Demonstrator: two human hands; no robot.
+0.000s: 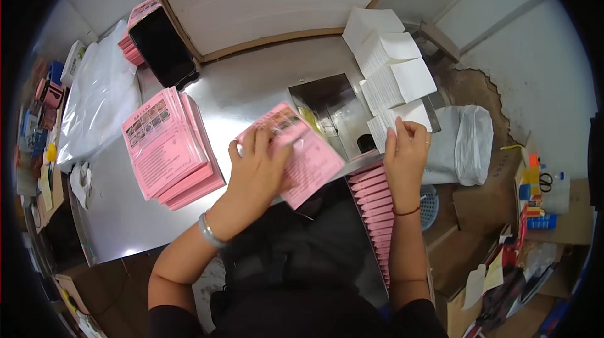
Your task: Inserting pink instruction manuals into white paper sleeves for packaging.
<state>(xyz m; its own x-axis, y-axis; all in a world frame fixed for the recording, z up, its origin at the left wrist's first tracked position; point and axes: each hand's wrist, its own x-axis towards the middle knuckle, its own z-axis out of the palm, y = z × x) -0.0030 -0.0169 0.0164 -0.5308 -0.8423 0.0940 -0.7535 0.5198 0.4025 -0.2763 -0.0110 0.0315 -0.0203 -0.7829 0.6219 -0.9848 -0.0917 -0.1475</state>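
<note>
My left hand (257, 165) is closed over a pink printed packet (318, 165) with small food pictures, tilted and slightly blurred above the front of the metal table. On the right, my right hand (408, 149) pinches at the top of the nearest stack of folded white papers (412, 113), thumb and fingertips together. More white paper stacks (399, 80) run back in a row from there. Left of my left hand lies a thick pile of pink packets (165, 143). Below my right hand, many filled pink packets (372, 206) stand in a tight row beside my lap.
A black phone (162, 45) leans at the back left, before another pink stack (129, 45). Clear plastic bags (100, 95) cover the table's left side. A dark plate (333, 111) lies mid-table. A white sack (462, 146), blue basket (429, 207) and cardboard boxes (487, 202) stand at right.
</note>
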